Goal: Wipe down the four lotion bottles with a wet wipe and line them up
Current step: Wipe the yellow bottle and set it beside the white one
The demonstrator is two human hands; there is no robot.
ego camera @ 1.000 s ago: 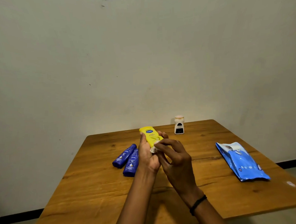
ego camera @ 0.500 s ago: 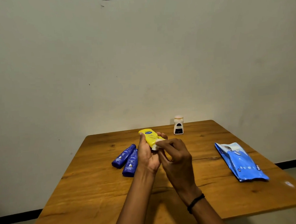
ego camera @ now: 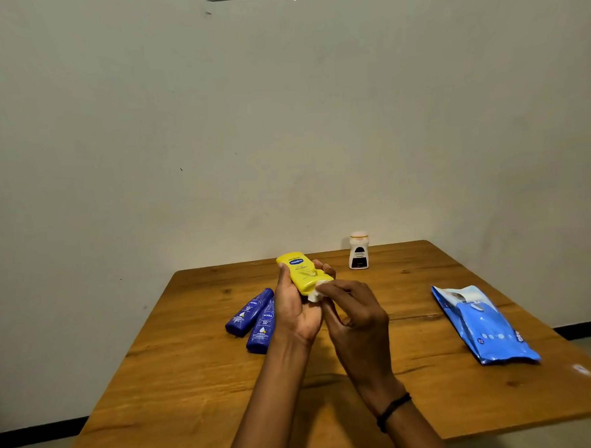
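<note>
Wet wipe barely shifted, still at lower end of yellow bottle. Left hand wrapped round bottle, held above worktop. Right hand pinches wipe against it. Best: rotate bottle, stroke full length, light pressure.

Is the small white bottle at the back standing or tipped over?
Standing: the white bottle rests upright on its base, cap uppermost, near the far edge of the table.

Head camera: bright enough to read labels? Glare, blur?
Head view: dim, warm light; logo on the yellow plastic lotion bottle reads, the small white bottle label does not; soft arm shadows, one pale spot, perhaps glare, on the wooden table.
</note>
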